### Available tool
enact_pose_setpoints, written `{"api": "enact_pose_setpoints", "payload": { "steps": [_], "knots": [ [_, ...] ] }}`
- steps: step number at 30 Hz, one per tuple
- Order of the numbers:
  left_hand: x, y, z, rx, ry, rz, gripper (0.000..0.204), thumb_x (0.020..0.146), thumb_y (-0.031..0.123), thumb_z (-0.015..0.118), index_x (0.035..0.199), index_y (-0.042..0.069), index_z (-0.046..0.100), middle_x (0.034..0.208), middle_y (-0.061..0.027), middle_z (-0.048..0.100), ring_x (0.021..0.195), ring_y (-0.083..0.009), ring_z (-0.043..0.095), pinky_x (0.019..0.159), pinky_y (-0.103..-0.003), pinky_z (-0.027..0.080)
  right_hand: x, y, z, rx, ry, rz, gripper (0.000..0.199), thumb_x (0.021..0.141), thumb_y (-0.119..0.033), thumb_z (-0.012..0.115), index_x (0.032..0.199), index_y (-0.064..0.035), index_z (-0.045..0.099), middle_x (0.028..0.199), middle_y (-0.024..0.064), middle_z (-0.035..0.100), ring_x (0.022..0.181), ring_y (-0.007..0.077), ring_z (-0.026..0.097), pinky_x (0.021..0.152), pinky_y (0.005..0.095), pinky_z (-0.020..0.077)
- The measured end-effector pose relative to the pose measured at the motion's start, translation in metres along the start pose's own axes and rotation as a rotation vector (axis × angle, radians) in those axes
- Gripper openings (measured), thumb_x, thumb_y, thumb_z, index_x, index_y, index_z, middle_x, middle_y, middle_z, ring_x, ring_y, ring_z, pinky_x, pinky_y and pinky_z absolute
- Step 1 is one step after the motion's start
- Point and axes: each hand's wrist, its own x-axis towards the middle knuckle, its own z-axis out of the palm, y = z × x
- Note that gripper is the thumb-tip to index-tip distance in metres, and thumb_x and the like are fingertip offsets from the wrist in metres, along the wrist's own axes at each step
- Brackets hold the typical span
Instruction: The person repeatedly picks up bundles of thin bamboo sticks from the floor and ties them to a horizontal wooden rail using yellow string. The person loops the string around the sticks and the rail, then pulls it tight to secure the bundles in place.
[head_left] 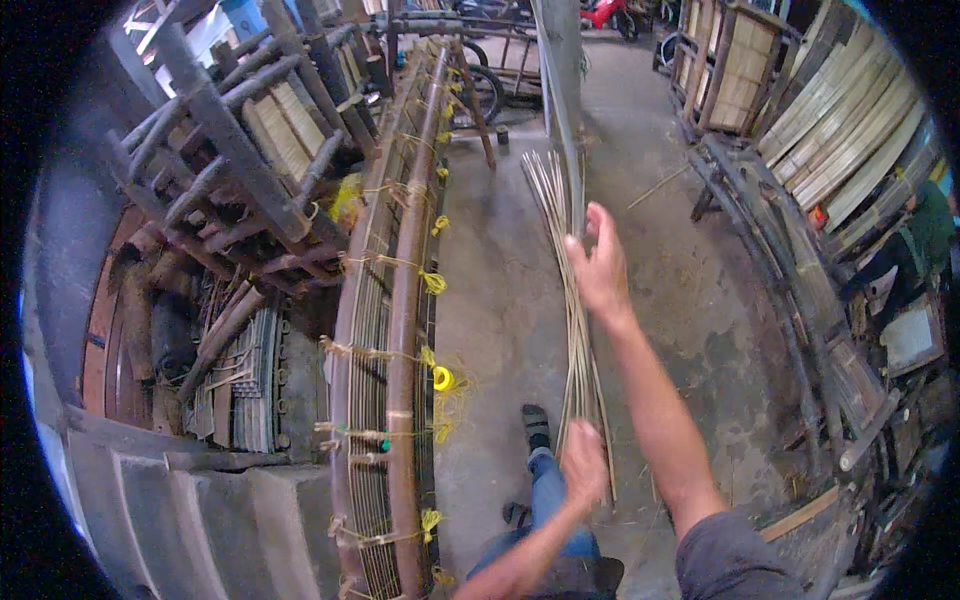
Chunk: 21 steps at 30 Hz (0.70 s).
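A long bundle of thin bamboo sticks (566, 300) runs away from me, its far ends fanned apart. My left hand (585, 465) is closed around the near part of the bundle, with some stick ends showing below it. Farther along, my right hand (602, 270) is beside the sticks, thumb and fingers apart. To the left stands a long rack of bamboo poles (405, 330), with thin rods set lengthwise between them. Yellow string (433, 283) is tied at several points along it, and a yellow roll of string (443, 378) hangs at its side.
Wooden frames (215, 150) are piled at the left, above pale steps (240, 520). A grey post (562, 70) rises ahead. On the right stand a low bamboo bench (765, 270) and leaning split-bamboo slats (850, 110). One loose stick (658, 187) lies on the concrete floor.
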Motion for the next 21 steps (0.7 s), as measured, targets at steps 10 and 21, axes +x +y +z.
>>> {"api": "enact_pose_setpoints", "payload": {
  "steps": [10, 21],
  "knots": [
    [-0.066, 0.016, -0.281, 0.19, 0.468, 0.132, 0.031, 0.09, 0.025, 0.048, 0.093, -0.003, 0.06, 0.072, -0.0151, 0.06, 0.065, -0.0229, 0.056, 0.064, -0.037, 0.045, -0.338, 0.143, -0.052, -0.306, -0.737, 0.463, 0.025, 0.085, -0.026, 0.052, 0.095, -0.0037, 0.058, 0.092, 0.0191, 0.061, 0.083, 0.0312, 0.06, 0.072, 0.0408, 0.0475],
    [-0.273, -0.075, -0.379, 0.704, 0.447, -0.37, 0.034, 0.089, 0.033, 0.054, 0.099, 0.002, 0.062, 0.092, -0.0214, 0.063, 0.083, -0.0385, 0.059, 0.074, -0.045, 0.044, -0.435, 0.258, -0.198, -0.669, -1.104, 1.071, 0.04, 0.082, -0.038, 0.046, 0.103, -0.0083, 0.063, 0.107, 0.019, 0.062, 0.094, 0.0367, 0.061, 0.081, 0.0464, 0.0477]
  ]
}}
